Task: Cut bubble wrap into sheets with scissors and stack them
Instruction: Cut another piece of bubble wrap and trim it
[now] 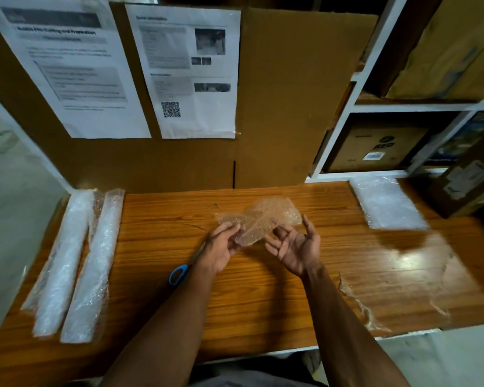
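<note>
Both hands pinched crumpled clear bubble wrap sheet (pixel 259 219), long axis 8-to-2 o'clock: left hand (pixel 221 248), right hand (pixel 298 247); scissors (pixel 186 265) flat on desk (pixel 263 303).

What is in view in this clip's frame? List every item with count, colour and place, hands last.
bubble wrap piece: 1, clear, table centre, held between both hands
scissors: 1, blue handle, on the table, partly hidden under the left forearm
bubble wrap rolls: 2, whitish, left end of table, side by side
stack of sheets: 1, whitish, far right of table
loose plastic film: 1, clear, near right of table
table: 1, brown wood grain
cardboard panel: 1, brown, upright behind table
printed papers: 2, white, taped on the panel
shelf: 1, white frame, right, holding cardboard boxes
left hand: 1, pinching the piece's near edge
right hand: 1, palm up, fingers loosely curled at the piece
</note>
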